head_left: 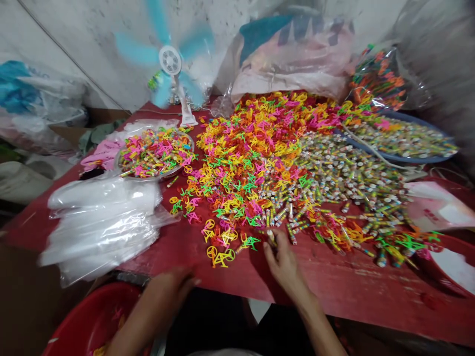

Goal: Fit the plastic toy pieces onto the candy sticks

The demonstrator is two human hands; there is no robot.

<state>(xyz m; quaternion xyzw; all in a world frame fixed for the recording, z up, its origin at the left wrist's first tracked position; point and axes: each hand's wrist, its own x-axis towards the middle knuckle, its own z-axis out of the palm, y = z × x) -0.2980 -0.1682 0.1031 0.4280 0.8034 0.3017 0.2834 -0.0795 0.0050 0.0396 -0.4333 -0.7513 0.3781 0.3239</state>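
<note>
My right hand (284, 262) is at the near edge of the heap, thumb and forefinger closed about a small tube (272, 238) with a pale end. Blurred by motion, my left hand (172, 291) hangs over the table's front edge; its fingers cannot be made out clearly. Between the hands lie yellow plastic bicycle-shaped pieces (220, 256) and a green one (252, 243). Beyond spreads a big pile of pink, yellow, orange and green plastic pieces (256, 143). To its right lie many small patterned tubes (345, 168) with whitish ends.
Clear plastic bags (107, 217) lie at left, near a bowl (191, 148) of mixed pieces. A fan (170, 60) spins behind. A blue tray (426, 159) of tubes sits at far right. Red basins stand below left (70, 331) and at the right edge (434, 277).
</note>
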